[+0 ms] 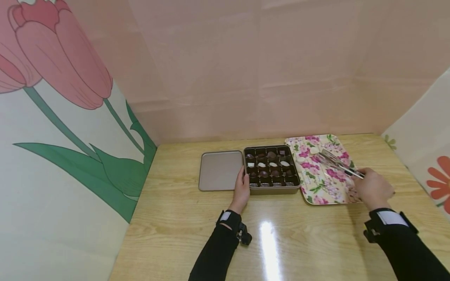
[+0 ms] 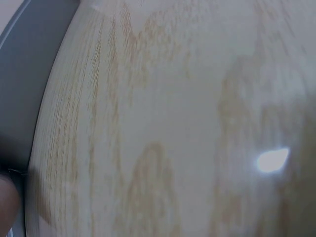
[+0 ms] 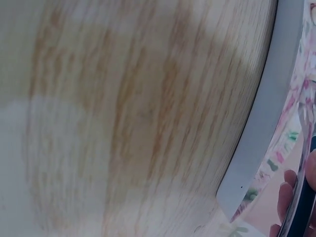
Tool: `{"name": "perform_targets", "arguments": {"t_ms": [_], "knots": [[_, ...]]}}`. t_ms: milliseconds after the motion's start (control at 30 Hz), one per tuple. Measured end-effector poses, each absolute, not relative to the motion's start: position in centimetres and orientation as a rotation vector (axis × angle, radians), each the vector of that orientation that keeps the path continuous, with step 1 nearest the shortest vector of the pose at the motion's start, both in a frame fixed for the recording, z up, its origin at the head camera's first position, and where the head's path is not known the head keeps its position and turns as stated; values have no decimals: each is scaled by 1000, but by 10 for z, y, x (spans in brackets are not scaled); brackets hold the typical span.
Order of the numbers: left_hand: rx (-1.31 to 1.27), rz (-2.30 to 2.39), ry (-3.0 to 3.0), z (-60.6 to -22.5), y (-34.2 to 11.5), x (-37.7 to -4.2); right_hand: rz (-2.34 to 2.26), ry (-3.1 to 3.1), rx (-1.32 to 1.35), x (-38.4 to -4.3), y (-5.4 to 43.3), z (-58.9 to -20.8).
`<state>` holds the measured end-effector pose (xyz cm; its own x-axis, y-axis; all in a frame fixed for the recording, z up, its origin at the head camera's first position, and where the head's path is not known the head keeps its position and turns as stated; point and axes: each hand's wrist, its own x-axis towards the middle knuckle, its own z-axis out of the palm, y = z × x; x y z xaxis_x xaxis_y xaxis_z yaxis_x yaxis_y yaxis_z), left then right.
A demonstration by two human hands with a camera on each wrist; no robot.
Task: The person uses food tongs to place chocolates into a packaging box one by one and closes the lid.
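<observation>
A metal tin (image 1: 272, 191) holds a divided insert with rows of dark and white chocolates (image 1: 272, 155); its front row of compartments shows bare, shiny bottoms. My left hand (image 1: 241, 191) holds the tin by its front left corner, the thumb by the front and the fingers along the left side. In my right hand (image 1: 374, 188) is a pair of metal tongs (image 1: 335, 162) with dark grips, slanting down over a floral tray (image 1: 316, 187). A pale piece (image 1: 314, 150) lies on the tray by the tong tips. The right wrist view shows fingers (image 3: 285, 200) round the tongs' handle.
Left of the tin lies its flat, grey-beige lid (image 1: 220, 171). All of this sits on a wood-grain table (image 1: 168, 234) with a light reflection near the front. A plain pinkish backdrop (image 1: 246, 78) stands behind, and flower-printed panels (image 1: 70, 156) flank the table.
</observation>
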<state>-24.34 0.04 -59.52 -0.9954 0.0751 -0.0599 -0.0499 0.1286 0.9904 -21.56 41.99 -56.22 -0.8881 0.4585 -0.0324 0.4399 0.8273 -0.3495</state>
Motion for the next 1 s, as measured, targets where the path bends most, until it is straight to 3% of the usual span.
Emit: {"name": "perform_targets", "arguments": {"t_ms": [1000], "knots": [[20,2017,2291,-596,1,-244,558,-2920,-702,-207,416,-564]]}}
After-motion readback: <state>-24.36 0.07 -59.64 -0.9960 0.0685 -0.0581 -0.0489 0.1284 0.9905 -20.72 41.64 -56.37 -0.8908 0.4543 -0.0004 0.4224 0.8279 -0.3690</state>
